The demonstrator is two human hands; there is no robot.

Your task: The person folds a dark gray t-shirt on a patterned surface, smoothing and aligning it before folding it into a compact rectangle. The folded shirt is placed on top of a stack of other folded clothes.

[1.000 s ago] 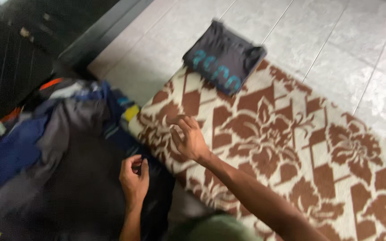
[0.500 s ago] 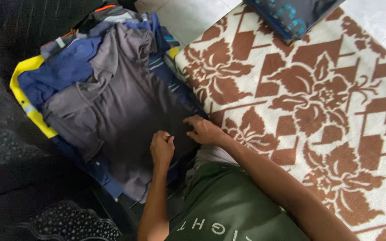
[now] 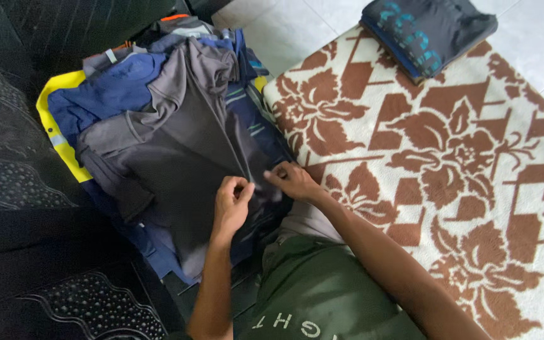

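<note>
We see the left hand (image 3: 231,204) and the right hand (image 3: 294,181) close together, each pinching the near edge of a dark grey shirt (image 3: 187,148) with fingers drawn narrow around the fabric. That shirt lies spread on top of a pile of clothes (image 3: 105,104), where blue, grey and yellow-trimmed garments show beneath and beyond it. Just beside the grey shirt, on the right hand's side, a cream rug with a brown flower pattern (image 3: 448,157) covers the floor. At the rug's far edge, well apart from the grey shirt, rests a folded dark shirt with teal print (image 3: 429,31).
</note>
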